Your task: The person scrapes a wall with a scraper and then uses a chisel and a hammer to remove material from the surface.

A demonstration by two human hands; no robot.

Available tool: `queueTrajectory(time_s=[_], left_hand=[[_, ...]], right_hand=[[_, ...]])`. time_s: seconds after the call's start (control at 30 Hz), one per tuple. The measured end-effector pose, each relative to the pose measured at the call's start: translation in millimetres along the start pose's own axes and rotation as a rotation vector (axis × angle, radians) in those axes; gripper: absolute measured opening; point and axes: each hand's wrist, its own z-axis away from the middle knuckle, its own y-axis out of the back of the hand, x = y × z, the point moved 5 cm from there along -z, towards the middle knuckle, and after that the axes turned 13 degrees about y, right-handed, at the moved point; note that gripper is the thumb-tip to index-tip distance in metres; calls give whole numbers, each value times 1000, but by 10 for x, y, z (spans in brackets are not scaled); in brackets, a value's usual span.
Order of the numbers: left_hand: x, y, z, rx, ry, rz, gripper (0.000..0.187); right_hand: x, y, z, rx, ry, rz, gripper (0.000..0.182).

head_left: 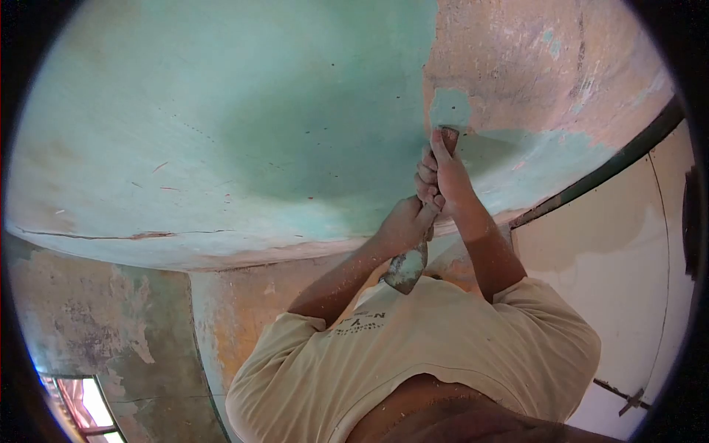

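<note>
Both my arms reach up toward a wall surface (295, 133) with peeling pale green paint. My right hand (447, 177) is wrapped round a scraper, its thumb along the dark flat upper end (449, 137) at the edge of a green paint patch (450, 105). Just below, my left hand (408, 223) is closed in line with it, the two hands touching. A broad scraper blade (406, 270), smeared with pale residue, sticks out under the left hand toward my shirt (436, 340). The grips are mostly hidden by fingers; I cannot tell if this is one tool or two.
Bare pinkish-brown plaster (532, 66) shows at the upper right. A dark strip (598, 166) edges the surface on the right, with a pale panel (591, 236) beyond it. A patchy wall (96, 317) and a bright window (88, 406) are at the lower left.
</note>
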Motion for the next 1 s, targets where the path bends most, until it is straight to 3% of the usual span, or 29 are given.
queueTrajectory(time_s=[0.1, 0.2, 0.3, 0.4, 0.7, 0.9, 1.0], left_hand=[[-69, -11, -2, -12, 7, 34, 63], [-99, -67, 33, 6, 31, 6, 63], [93, 68, 55, 40, -14, -2, 64], [-158, -19, 14, 25, 18, 31, 65], [-165, -33, 85, 4, 40, 19, 65], [5, 153, 68, 42, -32, 14, 63], [-105, 38, 105, 7, 25, 23, 61]], right_hand=[[125, 72, -57, -49, 29, -20, 53], [186, 80, 23, -1, -84, -84, 53], [-63, -94, -12, -32, 31, -61, 54], [149, 7, 32, -2, -58, -83, 55], [262, 71, 40, 6, -85, -81, 56], [5, -145, -29, -70, 13, -98, 56], [191, -33, 27, -37, -82, -91, 56]])
